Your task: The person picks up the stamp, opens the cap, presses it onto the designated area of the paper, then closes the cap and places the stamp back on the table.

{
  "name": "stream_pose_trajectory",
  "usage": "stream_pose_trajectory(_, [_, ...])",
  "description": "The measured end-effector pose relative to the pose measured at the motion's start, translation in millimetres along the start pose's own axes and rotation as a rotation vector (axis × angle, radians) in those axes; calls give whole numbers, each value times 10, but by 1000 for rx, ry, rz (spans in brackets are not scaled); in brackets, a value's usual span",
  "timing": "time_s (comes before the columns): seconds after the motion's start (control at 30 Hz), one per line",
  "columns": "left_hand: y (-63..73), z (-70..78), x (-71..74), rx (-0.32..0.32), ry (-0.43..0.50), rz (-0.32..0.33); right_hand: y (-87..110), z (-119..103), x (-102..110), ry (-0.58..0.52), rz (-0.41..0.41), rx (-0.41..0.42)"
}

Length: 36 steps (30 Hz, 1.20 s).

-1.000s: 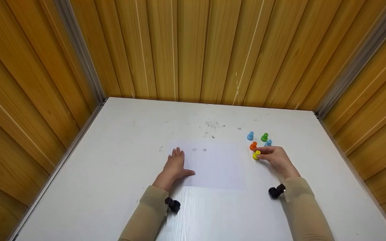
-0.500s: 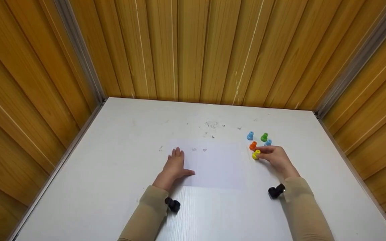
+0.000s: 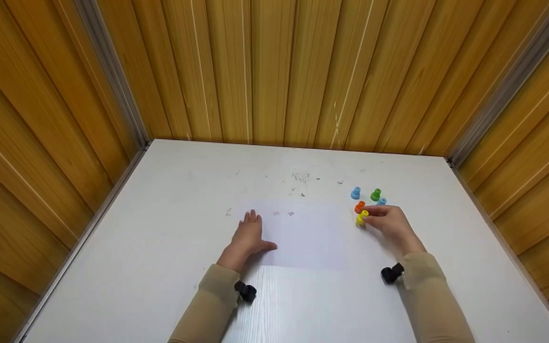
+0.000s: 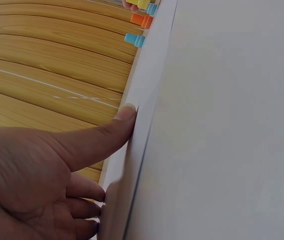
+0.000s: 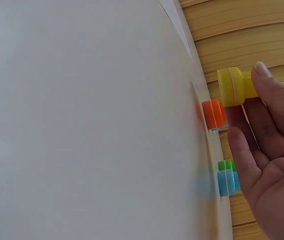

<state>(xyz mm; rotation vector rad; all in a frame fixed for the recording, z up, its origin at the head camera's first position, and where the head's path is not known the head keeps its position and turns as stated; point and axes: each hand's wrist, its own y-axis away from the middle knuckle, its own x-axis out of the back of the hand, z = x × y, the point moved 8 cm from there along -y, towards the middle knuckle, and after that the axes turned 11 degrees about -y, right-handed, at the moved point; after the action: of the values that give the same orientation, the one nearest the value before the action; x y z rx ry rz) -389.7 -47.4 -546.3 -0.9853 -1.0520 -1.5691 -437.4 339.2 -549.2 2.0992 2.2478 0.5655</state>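
In the head view, my right hand (image 3: 392, 226) pinches a small yellow toy stamp (image 3: 362, 218) between thumb and fingers. The right wrist view shows the yellow stamp's wide round base (image 5: 230, 87) turned toward the table, with the thumb along its narrower neck. Right behind it stands an orange stamp (image 3: 360, 206). Another stamp, light blue (image 3: 381, 202), is partly covered by the right hand's fingers. My left hand (image 3: 248, 237) lies flat with fingers extended on the left side of a white sheet of paper (image 3: 308, 238), its thumb spread over the sheet.
A second light-blue stamp (image 3: 356, 193) and a green stamp (image 3: 375, 194) stand upright farther back. Dark smudges (image 3: 300, 177) mark the white table (image 3: 160, 200). Wood-patterned panels (image 3: 274, 71) close off the back and both sides.
The yellow stamp has come up slightly and shifted a little to the left in my right hand's fingers. The left hand and the paper stay where they were.
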Motion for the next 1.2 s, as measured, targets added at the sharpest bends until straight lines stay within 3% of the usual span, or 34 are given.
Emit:
stream_pose_trajectory(0.27, [20,12,24,-1,-7,13,28,-124,-72,-10,0,14])
stream_pose_trajectory(0.37, [19,13,22,-4,-14,13,41,-178,-126,-67,-17,42])
stream_pose_trajectory(0.63, [26,3,35,10,1,-7,105,-366,-335,-92,-48,218])
stream_pose_trajectory(0.73, [23,18,55,13,17,1,126,-414,-439,-102,-57,234])
stream_pose_trajectory(0.93, [36,111,120,-24,151,70,161,-473,-669,-146,-84,229])
stream_pose_trajectory(1.2, [67,224,131,-83,450,147,194,-504,-970,-207,-101,237])
